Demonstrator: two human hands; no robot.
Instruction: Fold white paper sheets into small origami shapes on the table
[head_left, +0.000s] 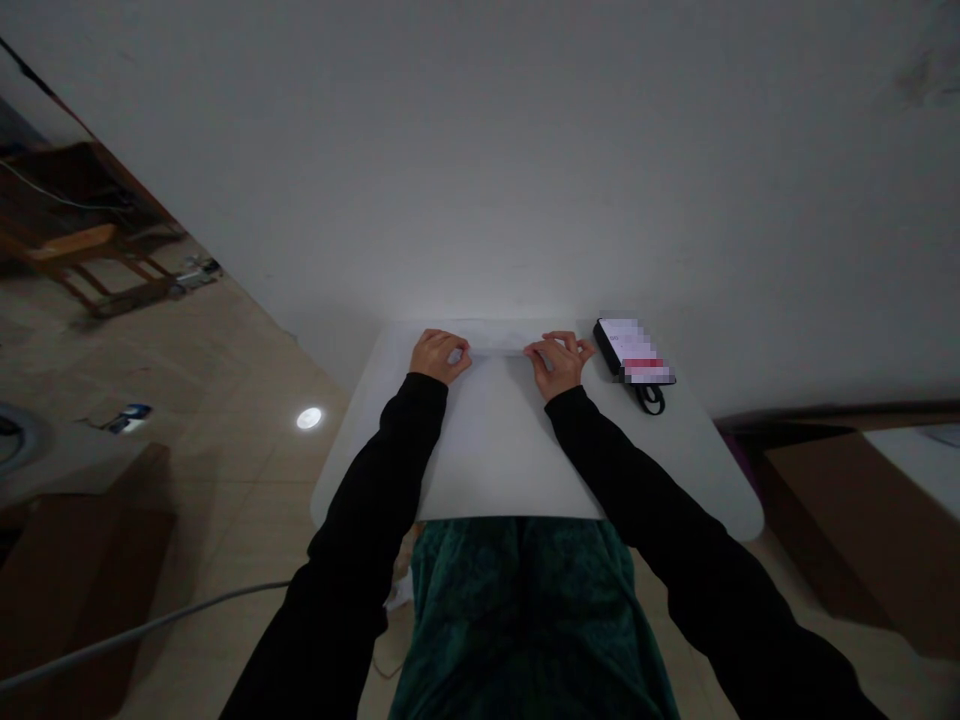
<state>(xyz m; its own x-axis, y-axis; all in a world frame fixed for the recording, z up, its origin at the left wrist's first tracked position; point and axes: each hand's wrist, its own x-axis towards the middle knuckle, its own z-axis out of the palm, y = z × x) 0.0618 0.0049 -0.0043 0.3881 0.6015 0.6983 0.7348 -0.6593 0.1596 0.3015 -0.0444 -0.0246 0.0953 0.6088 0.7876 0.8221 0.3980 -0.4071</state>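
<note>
A thin white sheet, apparently paper (pixel 496 340), lies near the far edge of the white table (pixel 517 460), its near edge showing as a faint line between my hands. My left hand (pixel 441 355) pinches that edge at the left, thumb and forefinger forming a ring. At the right end, my right hand (pixel 556 362) pinches it between thumb and forefinger, with its other fingers raised. The sheet blends into the tabletop, so its full outline is hard to make out.
Just right of my right hand lies a phone (pixel 634 350) on a black object with a cord loop (pixel 651 400). A grey wall (pixel 495 200) stands behind the table. Cardboard boxes (pixel 847 520) are on the right, and a wooden chair (pixel 82 245) stands far left.
</note>
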